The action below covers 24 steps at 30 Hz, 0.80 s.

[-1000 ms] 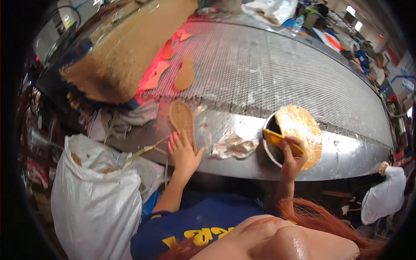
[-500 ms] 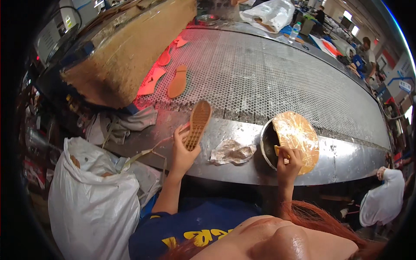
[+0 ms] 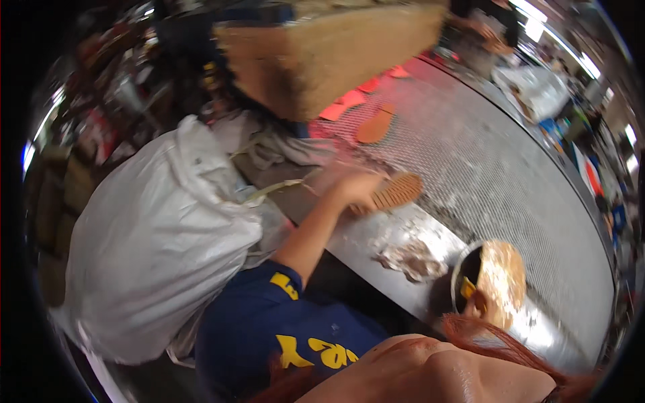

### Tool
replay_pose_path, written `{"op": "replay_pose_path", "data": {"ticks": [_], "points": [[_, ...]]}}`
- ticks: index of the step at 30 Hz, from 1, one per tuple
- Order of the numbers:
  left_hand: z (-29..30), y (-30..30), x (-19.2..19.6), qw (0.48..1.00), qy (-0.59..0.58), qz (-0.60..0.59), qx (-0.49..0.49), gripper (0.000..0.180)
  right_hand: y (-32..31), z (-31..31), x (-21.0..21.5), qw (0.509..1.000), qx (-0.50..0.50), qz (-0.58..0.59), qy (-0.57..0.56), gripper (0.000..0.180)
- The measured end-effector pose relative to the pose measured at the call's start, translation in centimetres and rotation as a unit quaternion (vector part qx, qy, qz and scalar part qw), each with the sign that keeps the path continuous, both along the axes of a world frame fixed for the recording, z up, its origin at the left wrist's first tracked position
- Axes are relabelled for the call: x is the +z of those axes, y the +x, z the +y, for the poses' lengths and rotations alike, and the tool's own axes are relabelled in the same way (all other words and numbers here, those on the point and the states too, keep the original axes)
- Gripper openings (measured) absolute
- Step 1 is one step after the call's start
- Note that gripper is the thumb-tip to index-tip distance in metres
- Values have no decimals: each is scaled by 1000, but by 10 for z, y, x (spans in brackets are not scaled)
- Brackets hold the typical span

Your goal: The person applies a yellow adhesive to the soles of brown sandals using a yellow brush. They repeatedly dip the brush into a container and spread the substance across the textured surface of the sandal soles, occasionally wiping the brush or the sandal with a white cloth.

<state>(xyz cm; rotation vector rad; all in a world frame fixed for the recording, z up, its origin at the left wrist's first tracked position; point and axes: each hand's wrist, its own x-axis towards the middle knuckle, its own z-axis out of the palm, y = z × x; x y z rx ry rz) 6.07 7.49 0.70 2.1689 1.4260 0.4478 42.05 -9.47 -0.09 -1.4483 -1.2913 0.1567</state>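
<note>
A brown shoe sole (image 3: 403,191) with a ridged tread is gripped at one end by my left hand (image 3: 359,190), over the metal edge of the conveyor. My right hand (image 3: 476,306) is closed round a small yellow piece (image 3: 467,288) whose kind I cannot make out. It is held at the mouth of a round metal bowl (image 3: 458,262), whose right part is covered by a shiny brown board (image 3: 504,281). Between the hands lies a crumpled, stained whitish sheet (image 3: 415,260). A tan sole (image 3: 376,126) rests flat on the mesh belt (image 3: 463,134).
A large white sack (image 3: 161,248) bulges at my left. Beyond it stands a worn, tan-sided housing (image 3: 336,64) over the belt, with red-lit pieces (image 3: 342,105) beside it. Grey cloth (image 3: 289,144) hangs by the near corner. Another person's hands (image 3: 494,40) show at the far end, near a white bag (image 3: 534,91).
The view has swung left, so the belt and bowl appear tilted and shifted right. My left hand has turned the sole from nearly upright to pointing right. Both hands keep their holds.
</note>
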Motion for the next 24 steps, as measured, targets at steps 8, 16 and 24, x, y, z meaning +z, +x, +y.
{"op": "replay_pose_path", "data": {"ticks": [8, 16, 24], "points": [[94, 23, 18, 966, 57, 96, 235, 83, 1, -7, 13, 998, 28, -45, -33, 15], [183, -27, -79, 940, 62, 143, 304, 81, 32, -13, -11, 985, 57, -159, 22, 17], [195, -41, -76, 922, 107, 175, 329, 55, 14, -15, 14, 994, 40, -100, 20, 17]]}}
